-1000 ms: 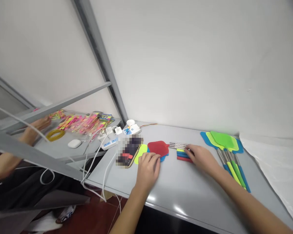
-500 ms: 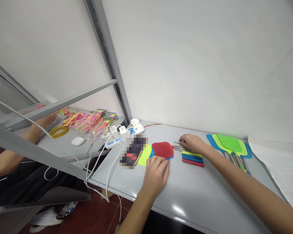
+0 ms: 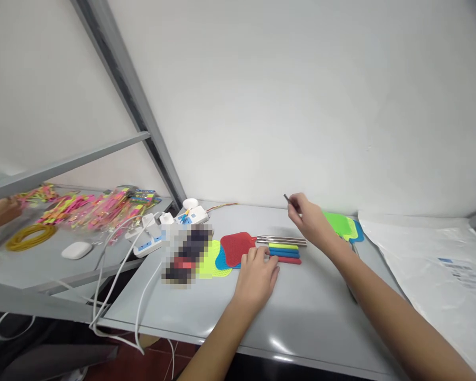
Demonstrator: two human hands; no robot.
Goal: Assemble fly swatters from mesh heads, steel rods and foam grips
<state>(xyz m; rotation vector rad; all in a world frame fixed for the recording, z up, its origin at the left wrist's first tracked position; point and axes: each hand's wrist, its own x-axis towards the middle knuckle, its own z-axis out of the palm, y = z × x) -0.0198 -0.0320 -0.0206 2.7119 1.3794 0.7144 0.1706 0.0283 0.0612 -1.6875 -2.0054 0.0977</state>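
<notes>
Head view: the right hand pinches a rod above the table; left hand lies at the red swatter, its grip I cannot tell. Firm pinch should steady the rod.

No lettering can be read (print on the white bag is blurred).

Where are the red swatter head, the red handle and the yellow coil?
Red swatter head (image 3: 237, 248): head view, middle of its flat mesh.
Red handle (image 3: 290, 260): head view, middle of its visible length.
Yellow coil (image 3: 29, 245): head view, its near strands.
</notes>
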